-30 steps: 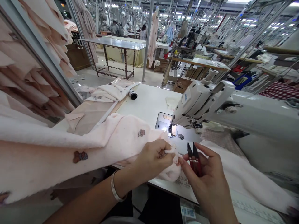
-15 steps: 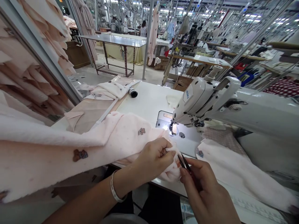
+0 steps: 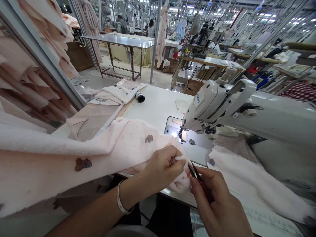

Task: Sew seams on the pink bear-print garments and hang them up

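My left hand (image 3: 161,168) pinches the edge of a pale pink fleece garment (image 3: 74,154) with small bear prints; the garment drapes from the sewing table toward the lower left. My right hand (image 3: 217,204) holds black thread snips (image 3: 194,171), blades pointing up-left and touching the fabric edge beside my left fingers. Both hands sit at the table's near edge, just in front of the white sewing machine (image 3: 234,108) and its lit needle area (image 3: 183,135).
A second pale fleece piece (image 3: 251,184) lies under the machine arm at right. Folded cream fabric (image 3: 113,95) and a black thread spool (image 3: 140,97) rest at the table's far left. Pink garments (image 3: 32,65) hang at left; other workstations and people fill the background.
My right hand turned the snips from upright and clear of the cloth to angled up-left against the fabric edge at my left fingers. The right-hand fleece piece shifted slightly.
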Demonstrator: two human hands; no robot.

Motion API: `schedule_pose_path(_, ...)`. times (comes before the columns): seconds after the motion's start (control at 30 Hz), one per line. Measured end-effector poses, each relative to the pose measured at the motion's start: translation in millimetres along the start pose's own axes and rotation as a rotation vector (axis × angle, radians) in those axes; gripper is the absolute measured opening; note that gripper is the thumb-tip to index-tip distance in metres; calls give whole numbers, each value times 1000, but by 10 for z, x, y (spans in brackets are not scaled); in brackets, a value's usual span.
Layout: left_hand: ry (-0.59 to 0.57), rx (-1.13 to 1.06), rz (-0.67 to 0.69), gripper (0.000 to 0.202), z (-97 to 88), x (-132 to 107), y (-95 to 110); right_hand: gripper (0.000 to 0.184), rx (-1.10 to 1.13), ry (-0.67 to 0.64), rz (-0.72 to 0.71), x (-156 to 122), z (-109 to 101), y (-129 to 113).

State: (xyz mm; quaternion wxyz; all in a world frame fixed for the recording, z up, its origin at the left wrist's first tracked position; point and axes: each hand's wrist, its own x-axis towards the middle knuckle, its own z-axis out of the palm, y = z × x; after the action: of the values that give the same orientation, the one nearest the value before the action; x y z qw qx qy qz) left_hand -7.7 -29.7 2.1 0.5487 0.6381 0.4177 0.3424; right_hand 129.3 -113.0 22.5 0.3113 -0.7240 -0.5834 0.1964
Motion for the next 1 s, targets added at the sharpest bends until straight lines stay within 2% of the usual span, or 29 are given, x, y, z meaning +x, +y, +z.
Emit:
schedule_pose_path(0.2,-19,-40,15,12,15,1,-11,27,43,46,36,-4,32,-15)
schedule_pose_path(0.43,-66,-10,59,14,8,-8,-7,26,86,98,-11,-7,96,6)
schedule_pose_path(0.57,-66,5,76,14,-8,-15,9,26,150,126,9,11,169,13)
schedule_pose_path(0.63,-120,38,103,12,26,-45,-10,29,196,222,6,50,163,6)
schedule_pose_path(0.73,-309,115,260,6,113,-109,-62,29,329,408,-4,137,48,-23)
schedule_pose_path(0.77,-330,114,304,4,131,-124,-69,29,370,451,1,163,-6,-31)
schedule_pose_path(0.8,-295,92,328,3,134,-131,-64,31,400,469,9,182,-57,-34)
schedule_pose_path(0.9,-80,-25,289,7,61,-111,25,48,393,378,-22,188,-130,6)
schedule_pose_path(0.93,-51,-42,286,9,24,-98,68,53,379,321,-46,175,-125,31)
schedule_pose_path(1.0,-65,-25,297,10,-28,-77,142,54,338,212,-73,139,-90,82)
